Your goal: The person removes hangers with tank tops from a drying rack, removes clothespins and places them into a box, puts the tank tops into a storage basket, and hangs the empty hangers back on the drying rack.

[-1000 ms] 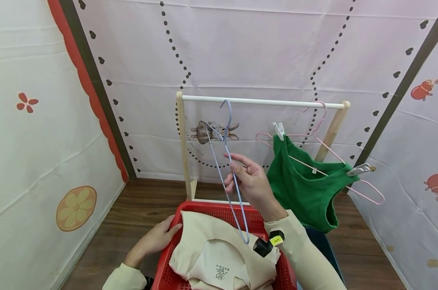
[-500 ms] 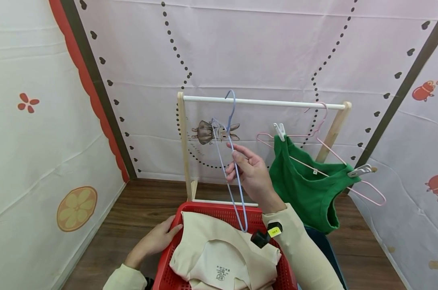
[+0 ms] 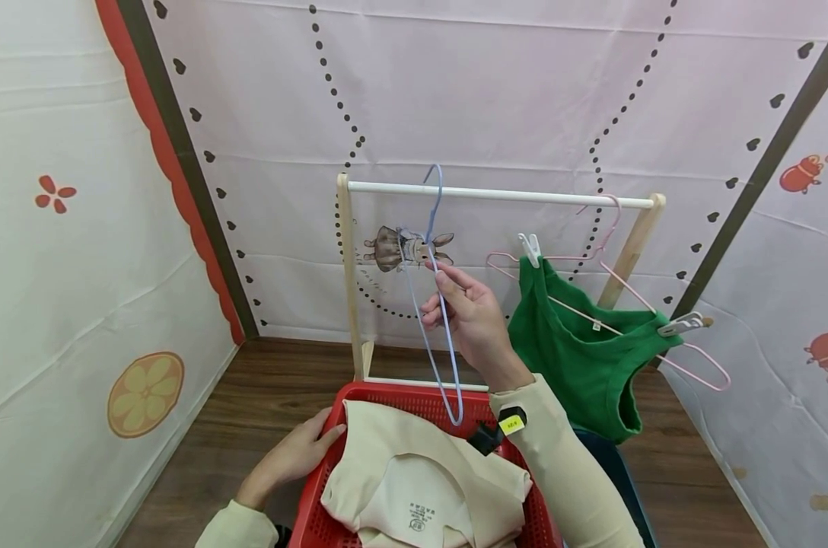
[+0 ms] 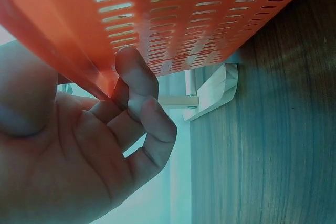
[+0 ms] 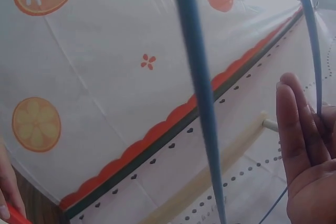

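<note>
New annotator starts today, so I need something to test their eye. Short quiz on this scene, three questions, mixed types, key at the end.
1. What does the right hand hold?
A) a towel
B) a pale blue hanger
C) a rope

2. True or false: two clips hold the green top on the pink hanger.

3. Fill in: the left hand holds the rim of the red ____, in which the cream garment lies.

Key:
1. B
2. True
3. basket
</note>
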Motion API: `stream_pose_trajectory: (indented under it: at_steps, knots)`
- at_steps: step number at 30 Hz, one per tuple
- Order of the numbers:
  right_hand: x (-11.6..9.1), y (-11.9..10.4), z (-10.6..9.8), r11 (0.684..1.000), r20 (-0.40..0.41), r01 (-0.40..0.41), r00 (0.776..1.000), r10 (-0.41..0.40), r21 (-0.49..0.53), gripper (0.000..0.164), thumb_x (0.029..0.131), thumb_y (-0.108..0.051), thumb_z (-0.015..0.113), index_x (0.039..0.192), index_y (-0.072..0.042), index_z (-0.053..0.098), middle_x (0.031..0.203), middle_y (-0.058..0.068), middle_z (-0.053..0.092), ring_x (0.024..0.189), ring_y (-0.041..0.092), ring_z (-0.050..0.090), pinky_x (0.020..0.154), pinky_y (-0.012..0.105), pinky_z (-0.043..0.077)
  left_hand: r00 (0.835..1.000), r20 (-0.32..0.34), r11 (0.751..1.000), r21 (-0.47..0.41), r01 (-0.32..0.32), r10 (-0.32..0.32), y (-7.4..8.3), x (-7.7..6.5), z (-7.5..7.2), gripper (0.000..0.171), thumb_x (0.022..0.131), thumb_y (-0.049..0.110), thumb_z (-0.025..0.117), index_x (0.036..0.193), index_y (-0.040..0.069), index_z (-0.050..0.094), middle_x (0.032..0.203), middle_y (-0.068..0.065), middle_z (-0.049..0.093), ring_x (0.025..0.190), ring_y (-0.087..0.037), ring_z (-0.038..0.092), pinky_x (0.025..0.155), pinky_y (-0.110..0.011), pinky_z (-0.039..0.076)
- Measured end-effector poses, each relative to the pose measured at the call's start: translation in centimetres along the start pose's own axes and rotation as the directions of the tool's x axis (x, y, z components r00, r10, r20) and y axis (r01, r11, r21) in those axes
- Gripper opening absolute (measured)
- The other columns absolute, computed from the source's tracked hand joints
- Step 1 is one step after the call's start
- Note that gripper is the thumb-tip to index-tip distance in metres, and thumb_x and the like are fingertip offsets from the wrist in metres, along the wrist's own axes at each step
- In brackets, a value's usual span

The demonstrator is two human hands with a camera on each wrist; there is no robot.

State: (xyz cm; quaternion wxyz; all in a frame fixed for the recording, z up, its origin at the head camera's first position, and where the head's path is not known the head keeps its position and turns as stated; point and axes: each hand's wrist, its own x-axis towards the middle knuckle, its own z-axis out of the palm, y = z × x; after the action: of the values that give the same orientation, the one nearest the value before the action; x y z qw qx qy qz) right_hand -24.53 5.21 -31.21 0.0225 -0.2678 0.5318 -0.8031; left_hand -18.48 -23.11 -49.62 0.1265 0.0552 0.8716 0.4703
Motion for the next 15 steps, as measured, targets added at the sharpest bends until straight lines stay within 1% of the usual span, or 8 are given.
stream_pose_trajectory:
  at_steps: [4, 8, 15]
  knots:
    - [0.25, -0.02, 0.13, 1.0, -0.008, 0.001, 1.0, -0.001, -0.013, 0.042, 0.106, -0.017, 0.048, 0.142, 0.004, 0.047, 0.073, 0.001, 0.069, 0.059, 0.009, 0.067, 0.064, 0.023, 0.057, 1.0, 0.004, 1.0, -0.013, 0.002, -0.002, 0.0, -0.04, -0.01, 0.056, 0.103, 0.026, 0.054, 0.149, 0.0, 0.035, 0.112, -0.016, 0.065, 0.079, -0.02, 0.07, 0.065, -0.037, 0.06]
    - [0.44, 0.04, 0.15, 1.0, -0.01, -0.002, 1.0, 0.002, -0.021, 0.041, 0.106, -0.017, 0.047, 0.142, 0.004, 0.047, 0.073, 0.001, 0.069, 0.06, 0.009, 0.067, 0.065, 0.023, 0.057, 1.0, 0.008, 1.0, -0.02, 0.007, -0.007, 0.03, -0.08, -0.03, 0.056, 0.103, 0.027, 0.053, 0.149, 0.0, 0.035, 0.108, -0.015, 0.065, 0.075, -0.02, 0.07, 0.062, -0.036, 0.059]
    - [0.79, 0.31, -0.09, 1.0, -0.035, -0.011, 0.999, 0.01, -0.018, 0.041, 0.106, -0.019, 0.048, 0.139, 0.005, 0.05, 0.073, 0.001, 0.069, 0.061, 0.009, 0.067, 0.065, 0.023, 0.057, 1.0, -0.005, 1.0, -0.015, 0.027, -0.027, 0.13, -0.17, 0.06, 0.055, 0.103, 0.026, 0.053, 0.149, 0.002, 0.036, 0.109, -0.015, 0.065, 0.075, -0.02, 0.07, 0.061, -0.036, 0.059]
